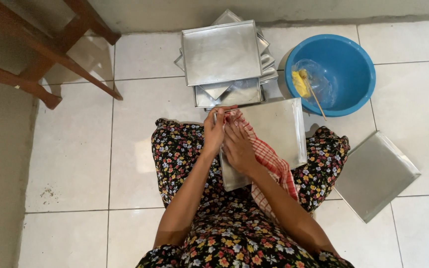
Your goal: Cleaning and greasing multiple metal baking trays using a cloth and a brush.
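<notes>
Item in hand: a rectangular metal tray (279,129), shallow-rimmed, resting tilted across the lap of a seated person in a dark floral dress (214,233). Its far edge lies close to the stack of trays ahead.

A red-and-white checked cloth (269,164) lies over the tray's near-left part and trails down over the lap.

Left hand (214,131): grip closed around the tray's upper-left corner, fingers curled over the rim, with a fold of the cloth at the fingertips.

Right hand (238,146): laid flat on the cloth, fingers extended and close together, pressing the cloth against the tray face. It does not pinch anything that can be seen. The two hands touch or nearly touch at the corner.

Surroundings, moving outward:
- Directly ahead of the lap, on the white tiled floor (70,149), a stack of similar metal trays (222,52), piled unevenly, the top one upside down or flat-faced; which, cannot be told.
- To the right of the stack, a blue plastic basin (348,59) holding a clear plastic bag (319,82) with a yellow lump (301,83) inside and a thin wooden stick (316,101) leaning over the basin's near rim.
- On the floor at the person's right, one single metal tray (376,173), lying apart and turned at an angle.
- Upper left, the brown wooden legs of a piece of furniture (50,49).
</notes>
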